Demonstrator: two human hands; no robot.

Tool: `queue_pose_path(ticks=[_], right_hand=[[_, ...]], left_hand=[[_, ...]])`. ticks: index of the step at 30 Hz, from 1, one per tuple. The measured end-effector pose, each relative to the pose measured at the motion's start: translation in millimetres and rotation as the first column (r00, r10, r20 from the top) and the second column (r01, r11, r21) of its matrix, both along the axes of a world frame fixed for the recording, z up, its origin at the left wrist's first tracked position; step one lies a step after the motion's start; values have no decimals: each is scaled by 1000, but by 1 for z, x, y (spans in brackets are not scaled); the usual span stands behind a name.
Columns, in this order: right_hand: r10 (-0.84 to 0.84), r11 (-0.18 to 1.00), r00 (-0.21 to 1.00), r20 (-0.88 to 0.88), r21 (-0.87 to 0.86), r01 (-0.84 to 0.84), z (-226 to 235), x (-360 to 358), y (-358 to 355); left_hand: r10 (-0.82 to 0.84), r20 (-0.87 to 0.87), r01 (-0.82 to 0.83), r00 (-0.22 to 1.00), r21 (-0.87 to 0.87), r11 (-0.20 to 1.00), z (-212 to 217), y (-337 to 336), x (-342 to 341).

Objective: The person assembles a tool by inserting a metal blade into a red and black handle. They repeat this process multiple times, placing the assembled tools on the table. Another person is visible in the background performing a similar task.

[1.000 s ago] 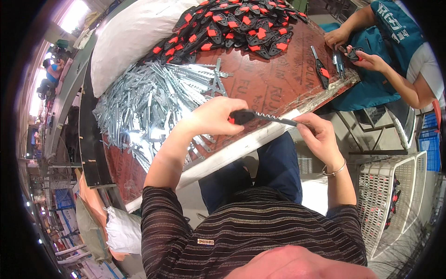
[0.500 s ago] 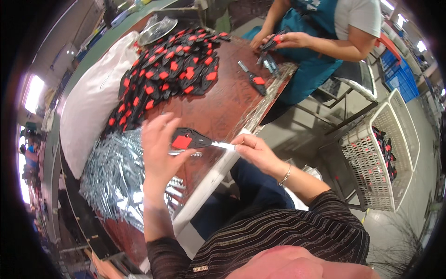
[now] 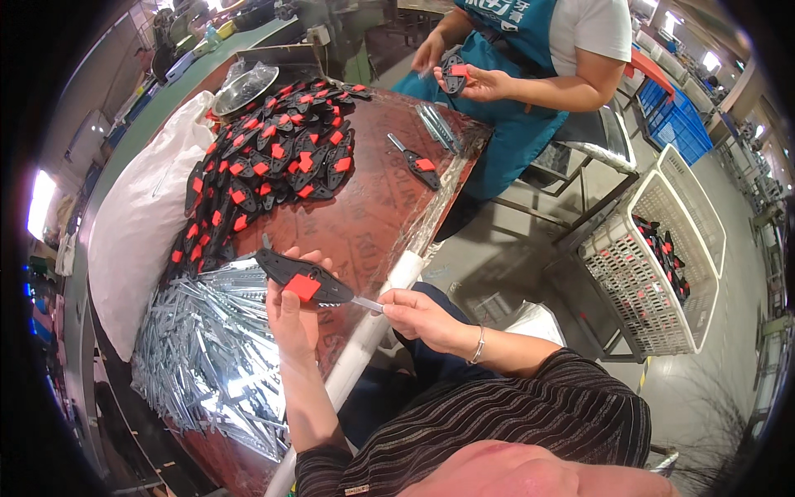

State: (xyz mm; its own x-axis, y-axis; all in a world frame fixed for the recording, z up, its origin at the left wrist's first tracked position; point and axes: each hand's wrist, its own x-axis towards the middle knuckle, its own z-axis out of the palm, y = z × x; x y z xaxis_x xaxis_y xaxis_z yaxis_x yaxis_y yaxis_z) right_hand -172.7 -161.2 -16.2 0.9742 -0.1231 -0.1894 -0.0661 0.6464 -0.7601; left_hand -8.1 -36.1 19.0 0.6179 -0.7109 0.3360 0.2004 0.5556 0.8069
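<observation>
Reddish tabletop point(image 3: 368, 182) | black holder point(image 3: 286, 267), red tab point(image 3: 302, 287) | pale strip point(image 3: 368, 304), perhaps metal | hands point(image 3: 294, 325) gripping holder, strip

I look out over a factory workshop, a floor for hand assembly by the look of it. What tells me is the sheer repetition: a pile of black-and-red plastic pieces point(image 3: 277, 157) and a heap of toothed metal strips point(image 3: 207, 352) share one worn red-brown table point(image 3: 373, 203) with a bulging white sack point(image 3: 141, 248). I see a co-worker in a teal apron point(image 3: 509, 18) seated at its far corner, a perforated white crate point(image 3: 650, 302) of similar pieces, a blue crate point(image 3: 672, 124), a long green bench point(image 3: 157, 112) and a bare grey floor point(image 3: 712, 389).
</observation>
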Motion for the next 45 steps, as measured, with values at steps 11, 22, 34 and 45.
queue_pose_path(ticks=[11,22,34,45], right_hand=[[-93,906,995,46,-410,104,-7,27,13],[-95,898,990,100,-420,129,-9,46,13],[85,966,989,-118,-234,-110,29,26,10],[6,974,993,-119,-226,-33,33,43,22]], left_hand=[[106,-236,-132,966,-98,986,-28,9,12],[129,-271,-158,954,-85,984,-32,15,23],[34,-303,-116,952,-255,960,-26,18,17],[54,-271,-95,961,-138,986,-31,11,3]])
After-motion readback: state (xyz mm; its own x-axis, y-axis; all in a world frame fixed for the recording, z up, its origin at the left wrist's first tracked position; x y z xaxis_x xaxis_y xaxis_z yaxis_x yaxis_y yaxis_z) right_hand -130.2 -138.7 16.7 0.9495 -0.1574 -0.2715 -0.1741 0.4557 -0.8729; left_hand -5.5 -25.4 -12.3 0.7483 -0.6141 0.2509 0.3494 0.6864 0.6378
